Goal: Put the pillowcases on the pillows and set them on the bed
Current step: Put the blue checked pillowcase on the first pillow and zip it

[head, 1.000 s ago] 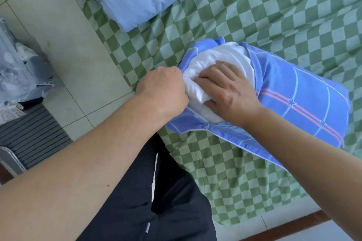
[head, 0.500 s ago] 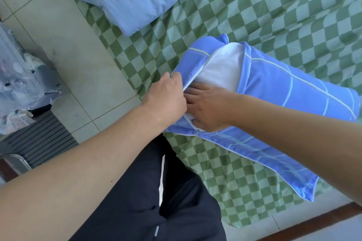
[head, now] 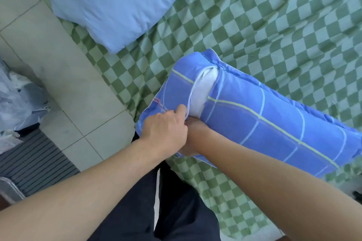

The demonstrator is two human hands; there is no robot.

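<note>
A pale blue quilt (head: 109, 4) lies near a tiled floor (head: 64, 76) and striped mat (head: 37, 160).

Blue cotton pillowcase with pale grid lines (head: 274, 121), lying on bed with green checked sheet (head: 274, 25); white pillow (head: 203, 92) showing at open end. Left hand (head: 164, 131) pinches the opening's edge; right hand (head: 194, 129) tucked partly inside. Light blue quilt (head: 109, 0) beyond.
</note>
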